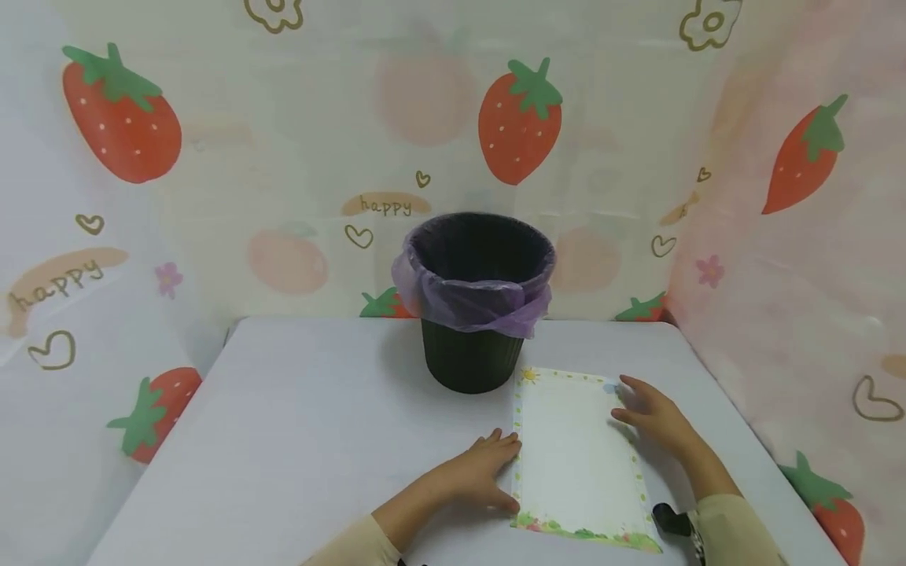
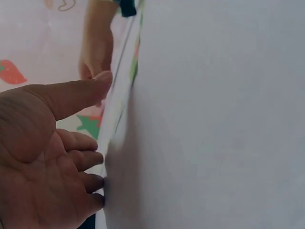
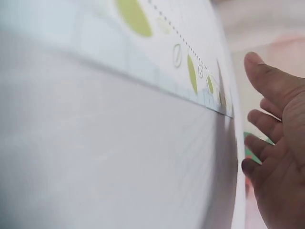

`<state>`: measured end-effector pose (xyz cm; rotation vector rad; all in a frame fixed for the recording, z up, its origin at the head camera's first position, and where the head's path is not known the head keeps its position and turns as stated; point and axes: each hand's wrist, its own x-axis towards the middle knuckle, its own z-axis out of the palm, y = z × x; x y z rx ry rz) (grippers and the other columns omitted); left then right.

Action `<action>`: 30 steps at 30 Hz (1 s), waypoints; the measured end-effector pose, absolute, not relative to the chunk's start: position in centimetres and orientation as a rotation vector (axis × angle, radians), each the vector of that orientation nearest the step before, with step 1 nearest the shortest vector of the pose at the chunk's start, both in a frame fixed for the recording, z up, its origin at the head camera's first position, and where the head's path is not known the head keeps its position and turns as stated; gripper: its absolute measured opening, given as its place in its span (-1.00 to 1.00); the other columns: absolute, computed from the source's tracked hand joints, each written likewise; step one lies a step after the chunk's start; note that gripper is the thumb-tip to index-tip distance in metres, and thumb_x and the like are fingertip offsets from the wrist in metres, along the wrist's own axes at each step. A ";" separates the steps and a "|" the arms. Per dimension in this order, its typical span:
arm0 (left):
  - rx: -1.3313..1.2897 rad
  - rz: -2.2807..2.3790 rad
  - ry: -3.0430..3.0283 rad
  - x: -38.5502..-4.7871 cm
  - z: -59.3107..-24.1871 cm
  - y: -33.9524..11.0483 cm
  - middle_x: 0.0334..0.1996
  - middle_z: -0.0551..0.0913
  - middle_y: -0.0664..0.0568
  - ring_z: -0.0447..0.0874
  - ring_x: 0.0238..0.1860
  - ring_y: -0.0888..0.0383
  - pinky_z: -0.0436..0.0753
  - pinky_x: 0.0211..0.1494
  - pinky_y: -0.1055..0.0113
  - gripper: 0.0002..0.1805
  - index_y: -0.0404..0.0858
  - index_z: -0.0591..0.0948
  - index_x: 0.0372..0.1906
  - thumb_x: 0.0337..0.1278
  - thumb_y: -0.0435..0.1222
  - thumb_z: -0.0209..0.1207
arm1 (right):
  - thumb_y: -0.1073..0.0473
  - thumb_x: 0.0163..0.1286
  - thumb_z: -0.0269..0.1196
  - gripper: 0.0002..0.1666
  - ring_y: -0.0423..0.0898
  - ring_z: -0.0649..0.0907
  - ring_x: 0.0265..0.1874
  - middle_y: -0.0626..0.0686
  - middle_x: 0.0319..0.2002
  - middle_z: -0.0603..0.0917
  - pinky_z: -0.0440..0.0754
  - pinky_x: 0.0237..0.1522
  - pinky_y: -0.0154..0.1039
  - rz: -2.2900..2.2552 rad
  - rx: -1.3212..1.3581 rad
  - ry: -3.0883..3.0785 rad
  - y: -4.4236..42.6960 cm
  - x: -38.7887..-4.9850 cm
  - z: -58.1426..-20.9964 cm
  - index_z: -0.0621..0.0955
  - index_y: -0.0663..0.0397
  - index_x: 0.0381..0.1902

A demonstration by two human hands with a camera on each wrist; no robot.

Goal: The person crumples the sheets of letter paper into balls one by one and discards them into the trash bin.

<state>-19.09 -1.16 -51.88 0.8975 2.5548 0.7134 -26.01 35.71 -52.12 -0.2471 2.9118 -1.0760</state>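
Note:
A white sheet of paper (image 1: 576,456) with a printed border of leaves, a sun and grass lies flat on the white table. My left hand (image 1: 480,470) rests at its left edge, fingers spread, fingertips touching or nearly touching the border. Over the upper right edge hovers my right hand (image 1: 654,413), thumb and fingers apart with nothing between them. The left wrist view shows the left hand (image 2: 52,152) with its fingertips down by the tabletop. In the right wrist view the right hand (image 3: 281,129) has loosely extended fingers beside the paper's border (image 3: 190,71).
A dark bin (image 1: 473,358) lined with a purple plastic bag (image 1: 488,306) stands at the table's back, just behind the paper's upper left corner. The white table (image 1: 304,440) reaches strawberry-printed curtains (image 1: 318,141) at the back and both sides.

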 end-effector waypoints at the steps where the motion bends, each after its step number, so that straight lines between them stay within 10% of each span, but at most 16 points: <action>1: 0.889 0.764 2.531 -18.9 -51.9 -1.1 0.60 0.18 -0.06 -0.05 0.64 -0.13 0.06 0.65 -0.06 0.06 -0.30 0.28 0.55 0.04 0.08 0.47 | -0.13 0.42 0.35 0.01 0.47 0.08 0.53 0.43 0.55 0.13 0.05 0.46 0.46 -1.075 -0.248 2.910 35.8 -26.2 -52.2 0.18 0.19 0.59; 7: 0.792 1.007 2.461 -18.3 -52.3 -0.9 0.59 0.21 -0.09 -0.09 0.65 -0.14 -0.02 0.65 -0.13 -0.03 -0.29 0.29 0.55 0.21 0.14 0.34 | -0.15 0.41 0.34 0.07 0.45 0.00 0.55 0.40 0.58 0.05 -0.04 0.50 0.42 -1.034 -0.241 2.896 36.1 -27.0 -52.8 0.12 0.25 0.60; 30: 0.758 0.806 2.672 -17.0 -52.9 -0.1 0.58 0.23 -0.08 -0.01 0.64 -0.09 0.03 0.66 -0.07 0.17 -0.31 0.34 0.52 -0.27 -0.01 0.63 | -0.22 0.45 0.27 0.05 0.68 -0.10 0.46 0.50 0.55 0.00 -0.08 0.35 0.64 -0.805 -0.334 2.895 35.5 -27.0 -53.3 0.12 0.24 0.60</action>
